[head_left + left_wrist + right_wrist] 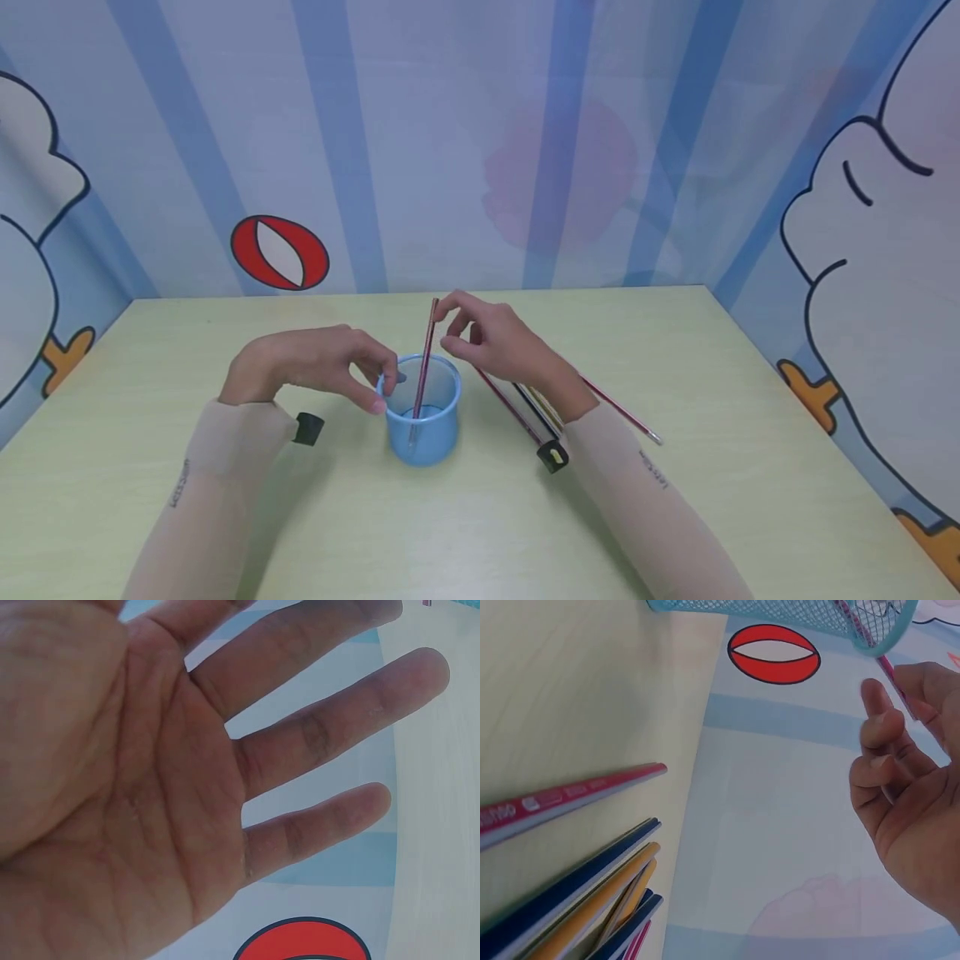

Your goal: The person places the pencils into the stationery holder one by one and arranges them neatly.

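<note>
A light-blue mesh pencil cup (423, 437) stands upright on the table. My left hand (322, 367) grips its left rim, thumb outside and a fingertip over the edge. In the left wrist view, the other fingers of the left hand (187, 757) stretch out straight. A dark red pencil (424, 367) leans upright in the cup, its top above the rim. At that top, an index fingertip of my right hand (498, 337) touches or nearly touches the pencil; the thumb is apart from it. The right wrist view shows the right hand (907, 780) beside the pencil's end.
Several pencils (536, 408) lie on the table partly beneath my right forearm; in the right wrist view a red pencil (577, 799) and blue and yellow ones show. The table (420, 533) meets a striped backdrop (450, 167) at its far edge.
</note>
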The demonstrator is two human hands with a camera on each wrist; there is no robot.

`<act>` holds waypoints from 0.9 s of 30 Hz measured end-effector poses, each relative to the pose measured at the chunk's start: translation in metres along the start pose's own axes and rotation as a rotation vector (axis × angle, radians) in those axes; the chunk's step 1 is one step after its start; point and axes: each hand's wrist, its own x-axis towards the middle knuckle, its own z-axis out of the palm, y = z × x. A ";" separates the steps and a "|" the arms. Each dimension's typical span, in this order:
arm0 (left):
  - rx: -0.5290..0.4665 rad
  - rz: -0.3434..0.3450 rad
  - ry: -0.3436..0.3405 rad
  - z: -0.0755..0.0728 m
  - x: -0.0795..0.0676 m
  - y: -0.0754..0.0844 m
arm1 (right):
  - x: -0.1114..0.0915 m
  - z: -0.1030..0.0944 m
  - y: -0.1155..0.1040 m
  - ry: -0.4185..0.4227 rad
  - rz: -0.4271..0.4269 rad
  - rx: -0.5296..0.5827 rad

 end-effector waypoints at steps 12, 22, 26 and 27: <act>-0.009 0.001 0.001 0.001 -0.001 0.001 | -0.003 -0.006 0.016 -0.104 0.143 0.000; -0.002 -0.007 -0.004 0.000 0.000 0.001 | -0.003 -0.003 0.024 -0.174 0.166 -0.181; 0.005 -0.009 -0.001 0.000 0.000 0.001 | -0.004 -0.003 0.027 -0.231 0.168 -0.214; 0.006 -0.009 -0.001 0.000 0.000 0.001 | -0.004 -0.002 0.027 -0.242 0.168 -0.214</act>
